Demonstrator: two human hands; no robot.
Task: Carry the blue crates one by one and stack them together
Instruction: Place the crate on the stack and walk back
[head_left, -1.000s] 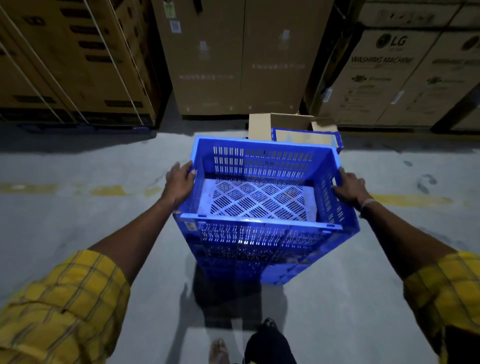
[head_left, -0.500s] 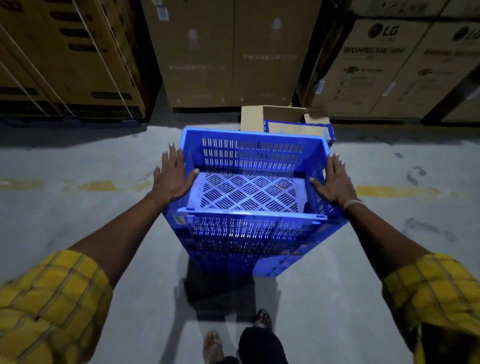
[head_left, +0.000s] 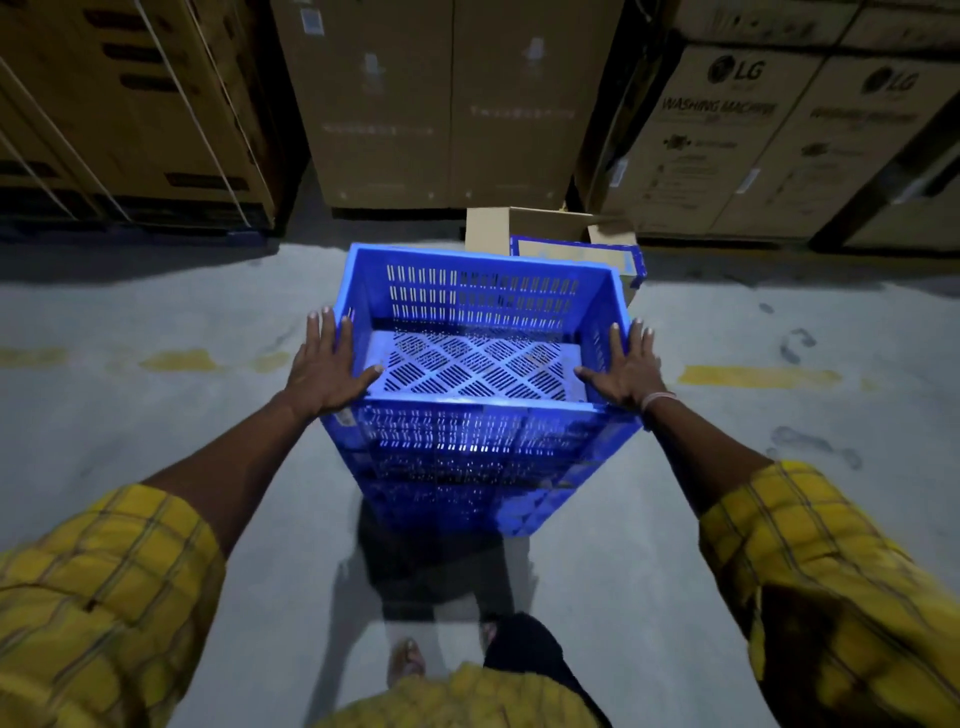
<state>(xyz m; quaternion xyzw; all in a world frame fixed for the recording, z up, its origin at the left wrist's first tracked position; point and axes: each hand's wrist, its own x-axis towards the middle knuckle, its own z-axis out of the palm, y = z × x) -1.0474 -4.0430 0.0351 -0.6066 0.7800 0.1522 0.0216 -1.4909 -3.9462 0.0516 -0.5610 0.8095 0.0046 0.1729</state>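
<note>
Left hand (head_left: 324, 371) and right hand (head_left: 626, 371) lie flat, fingers straight, on opposite side rims of the top blue crate (head_left: 475, 332) — it sits squarely between them; long axis runs hand to hand.

Head view — forward, steeply down, close overhead

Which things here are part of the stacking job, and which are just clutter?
Job: top crate, crates stacked under it, left hand, right hand.
Clutter: open carton, blue-edged box, LG boxes, strapped boxes.
</note>
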